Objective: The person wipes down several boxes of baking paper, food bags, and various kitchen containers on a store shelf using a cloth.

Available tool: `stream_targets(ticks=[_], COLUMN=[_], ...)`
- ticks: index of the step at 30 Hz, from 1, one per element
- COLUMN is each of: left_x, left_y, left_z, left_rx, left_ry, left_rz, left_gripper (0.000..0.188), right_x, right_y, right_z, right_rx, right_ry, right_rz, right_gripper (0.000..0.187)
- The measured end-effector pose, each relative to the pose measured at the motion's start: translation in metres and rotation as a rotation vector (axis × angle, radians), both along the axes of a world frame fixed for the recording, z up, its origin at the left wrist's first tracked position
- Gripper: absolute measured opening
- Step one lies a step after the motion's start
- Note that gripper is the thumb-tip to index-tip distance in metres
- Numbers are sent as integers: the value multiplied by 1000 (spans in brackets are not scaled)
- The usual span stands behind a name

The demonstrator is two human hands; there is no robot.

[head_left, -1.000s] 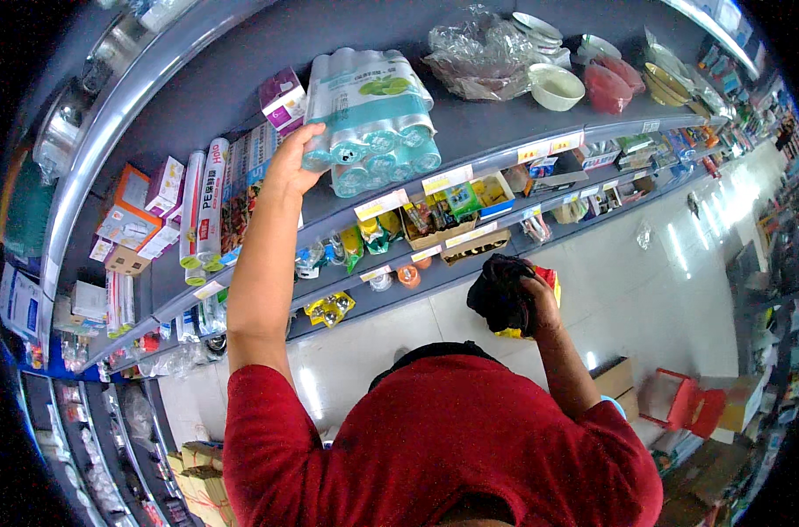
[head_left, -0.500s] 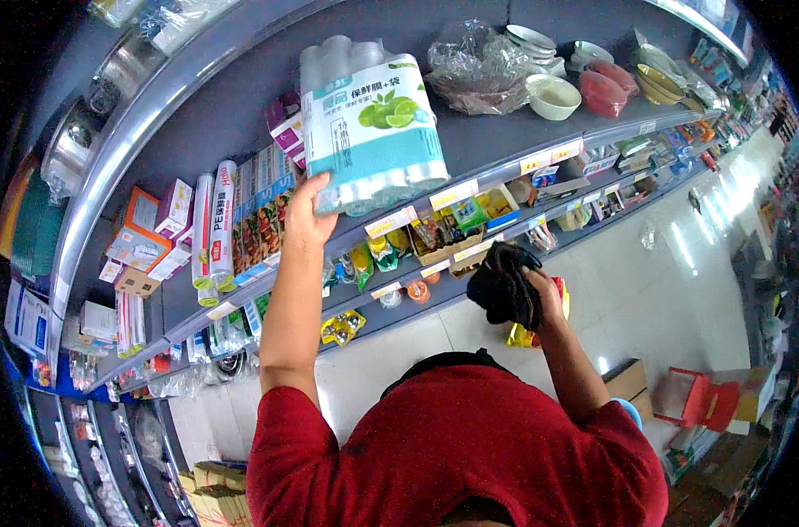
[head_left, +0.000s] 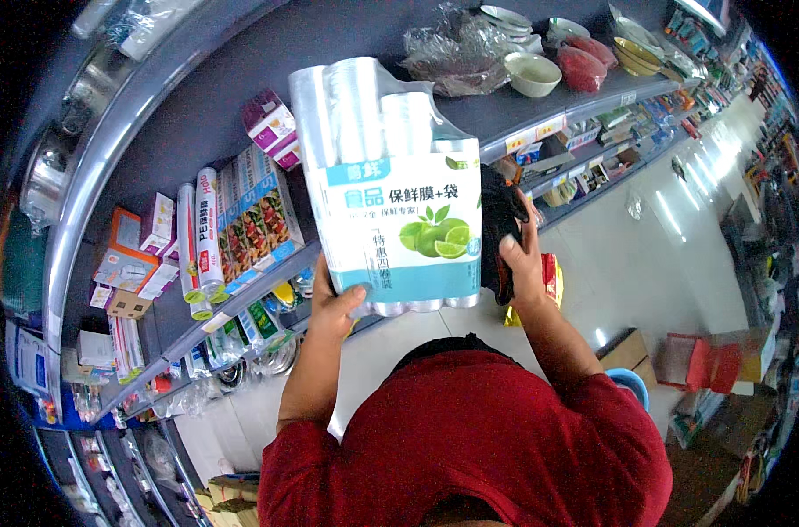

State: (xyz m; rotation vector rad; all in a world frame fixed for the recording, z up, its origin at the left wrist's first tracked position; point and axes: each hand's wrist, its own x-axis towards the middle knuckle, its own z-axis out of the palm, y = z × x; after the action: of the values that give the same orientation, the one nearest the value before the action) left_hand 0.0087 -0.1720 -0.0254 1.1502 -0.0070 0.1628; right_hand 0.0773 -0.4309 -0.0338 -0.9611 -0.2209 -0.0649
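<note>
My left hand (head_left: 331, 309) is closed on the lower left corner of a clear-wrapped pack of cling film rolls (head_left: 391, 237), its thumb on the front. The pack is held upright before me, its white and turquoise label with green limes facing me. Rolls of differing height show at its top. To the right, my right hand (head_left: 524, 263) grips a dark, bunched, cloth-like bundle (head_left: 502, 220), partly hidden behind the pack. Whether the bundle touches the pack I cannot tell.
On the shelf at left stand boxed film rolls (head_left: 208, 237), patterned boxes (head_left: 255, 206) and a purple-white box (head_left: 272, 132). Bowls (head_left: 533, 75) and plastic-wrapped dishes sit farther right. On the floor are a yellow-red packet (head_left: 550, 279), a blue tub (head_left: 629, 383) and cartons (head_left: 632, 351).
The pack has come off the shelf side toward me and turned more upright, my left thumb now on its front. My right hand has risen with the dark bundle to the pack's right side.
</note>
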Motion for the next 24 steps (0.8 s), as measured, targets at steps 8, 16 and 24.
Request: stream_targets(ticks=[8, 16, 24], left_x=[-37, -40, -23], left_y=[2, -1, -66], left_z=[-16, -22, -17], left_rx=[202, 4, -54], left_ry=[76, 154, 54], left_rz=[-172, -282, -252], left_gripper=[97, 84, 80], right_x=[-20, -28, -45], right_y=[-19, -25, -33], right_z=[-3, -13, -2], right_rx=[-425, -541, -678], right_ry=[-43, -122, -246], right_rz=[31, -79, -672], right_gripper=[105, 88, 61])
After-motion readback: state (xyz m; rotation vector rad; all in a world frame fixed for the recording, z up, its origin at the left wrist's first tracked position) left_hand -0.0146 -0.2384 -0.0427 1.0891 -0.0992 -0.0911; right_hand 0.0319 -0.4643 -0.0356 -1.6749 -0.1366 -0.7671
